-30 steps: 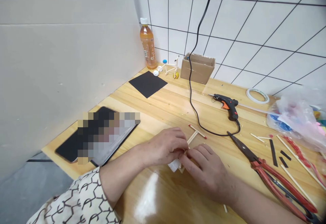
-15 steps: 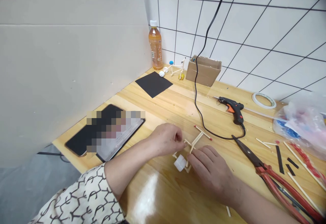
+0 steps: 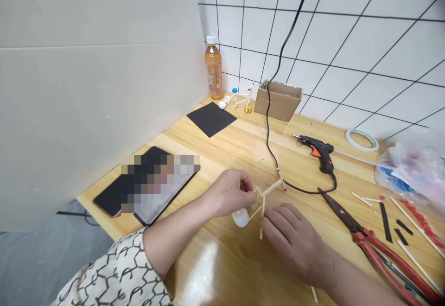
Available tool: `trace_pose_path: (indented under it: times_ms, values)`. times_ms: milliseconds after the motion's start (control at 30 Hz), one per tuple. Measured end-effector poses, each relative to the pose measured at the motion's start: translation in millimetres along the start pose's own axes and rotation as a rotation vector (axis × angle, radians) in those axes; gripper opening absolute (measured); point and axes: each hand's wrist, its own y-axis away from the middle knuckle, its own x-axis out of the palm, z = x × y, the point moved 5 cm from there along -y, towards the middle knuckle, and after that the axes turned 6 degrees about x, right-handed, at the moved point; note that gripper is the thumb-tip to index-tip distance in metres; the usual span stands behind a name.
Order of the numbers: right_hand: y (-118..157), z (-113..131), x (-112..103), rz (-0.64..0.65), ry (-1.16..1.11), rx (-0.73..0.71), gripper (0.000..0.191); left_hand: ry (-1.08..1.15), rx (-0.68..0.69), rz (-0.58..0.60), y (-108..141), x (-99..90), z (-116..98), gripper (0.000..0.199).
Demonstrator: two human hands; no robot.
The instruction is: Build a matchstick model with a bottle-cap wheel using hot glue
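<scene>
Both hands hold a small frame of thin wooden sticks (image 3: 272,188) just above or on the table; the exact gap cannot be told. My left hand (image 3: 231,192) is closed, its thumb and finger pinching the frame's left side. My right hand (image 3: 295,239) is closed at the frame's lower right, with its fingertips against an upright stick and partly hidden. A white bottle cap (image 3: 240,218) is at the frame's lower left, beneath my left fingers. At the far end sits a crosswise stick with red tips (image 3: 281,179).
A hot glue gun (image 3: 318,150) with a black cord (image 3: 267,111) lies beyond my hands. Red-handled pliers (image 3: 361,236), loose sticks and black strips lie right. Two phones (image 3: 130,181) lie left. A cardboard box (image 3: 278,102), drink bottle (image 3: 213,74) and another stick model (image 3: 241,96) stand behind.
The stick frame has turned in my hands: its red-tipped end has swung right and the white cap has shifted left, showing its round face. The hands have barely moved; the view has tilted slightly.
</scene>
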Motion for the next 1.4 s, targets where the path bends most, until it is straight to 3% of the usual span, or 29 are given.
trace_pose_path:
  times_ms: [267,533,1400]
  values:
    - [2.3,-3.6,2.9,0.042,0.052,-0.061,0.022,0.178,0.016,-0.012,5.6,-1.1,-9.9,0.008]
    - [3.1,-4.6,6.4,0.076,0.072,-0.094,0.017,0.165,0.066,0.009,6.6,-0.4,-11.3,0.008]
    - [5.5,-2.8,3.5,0.078,0.141,-0.102,0.018,0.197,0.046,0.13,12.9,4.3,-15.9,0.014]
